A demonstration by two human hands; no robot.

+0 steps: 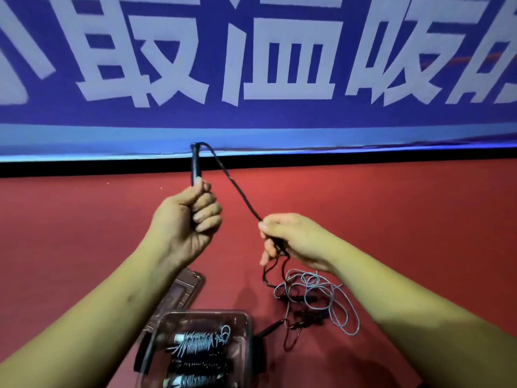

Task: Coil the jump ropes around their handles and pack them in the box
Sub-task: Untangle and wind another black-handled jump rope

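**Black rope drawn from an upright handle**

The left hand held a slim black jump-rope handle upright, its grip closed in a fist round the lower end. The thin black cord arched from the handle's top down to the right hand, whose grip pinched it between thumb and fingers. Below that hand the slack dropped to the red surface, tangled with a loose grey rope. Near and left of the tangle stood a clear plastic box holding coiled ropes. A clear lid lay just beyond it.
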